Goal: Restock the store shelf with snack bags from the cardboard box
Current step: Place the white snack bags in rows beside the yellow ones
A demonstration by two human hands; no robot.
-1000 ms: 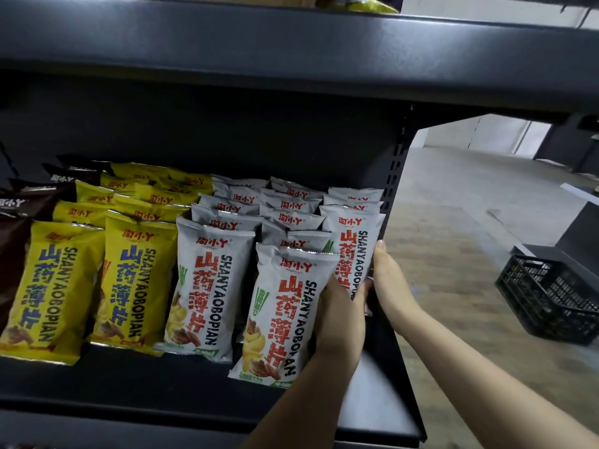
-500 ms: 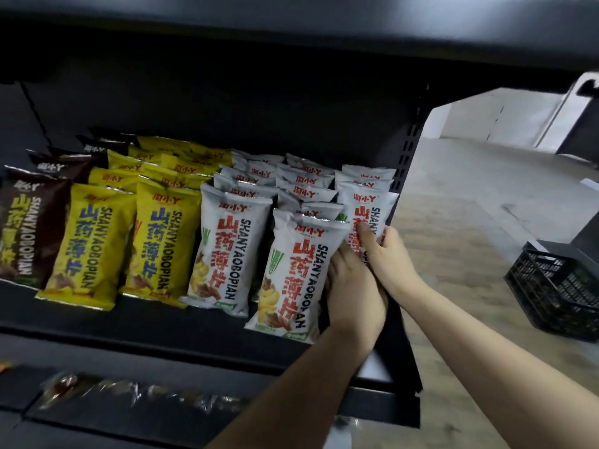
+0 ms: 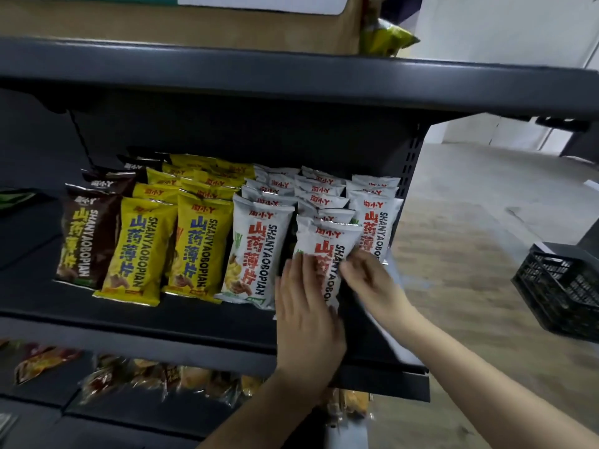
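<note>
Two hands work at the right end of the shelf (image 3: 194, 319). My left hand (image 3: 308, 306) lies flat with straight fingers against the lower front of the white snack bag (image 3: 327, 244), which stands at the head of the middle white row. My right hand (image 3: 369, 280) has its fingers curled at that bag's right edge; motion blur keeps me from saying for sure that it pinches the bag. Just right of it stands another white bag (image 3: 376, 228), hard against the perforated upright (image 3: 410, 170), so there is little room on that side. Bare shelf runs in front of the bags up to the front lip. To the left stand one more white bag (image 3: 256, 247), two rows of yellow bags (image 3: 168, 247) and brown bags (image 3: 87, 238). Overhead, the upper shelf (image 3: 291, 79) carries the cardboard box (image 3: 194, 24). Out on the floor to the right sits a black crate (image 3: 564, 293), well apart.
</note>
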